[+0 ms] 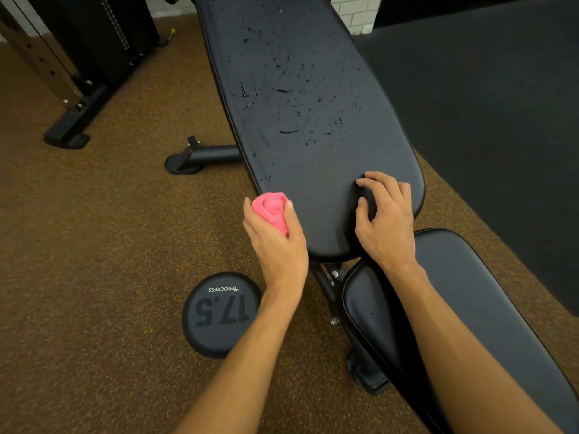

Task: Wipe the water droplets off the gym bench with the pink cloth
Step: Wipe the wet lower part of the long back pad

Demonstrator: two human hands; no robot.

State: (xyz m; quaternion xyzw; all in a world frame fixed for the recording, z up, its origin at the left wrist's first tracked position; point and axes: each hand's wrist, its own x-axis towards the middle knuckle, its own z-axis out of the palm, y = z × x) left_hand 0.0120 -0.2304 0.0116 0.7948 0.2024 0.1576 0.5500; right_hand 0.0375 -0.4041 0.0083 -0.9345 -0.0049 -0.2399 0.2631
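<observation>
Gripping the bunched pink cloth (272, 211), the left hand (277, 242) sits at the gym bench (313, 170) edge (water droplets (291, 98) lie farther up); the right hand (387, 220) rests on the pad, fingers bent, holding nothing.

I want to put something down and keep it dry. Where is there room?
Free: the seat pad beside the right forearm, and the floor left of the 17.5 dumbbell. Crowded: the backrest pad, water droplets across its middle, right hand and left hand gripping the pink cloth at its near end.

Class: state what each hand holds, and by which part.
Left hand grips the pink cloth, bunched in its fist, top poking out. Right hand rests on the bench pad; any hold unclear.
</observation>
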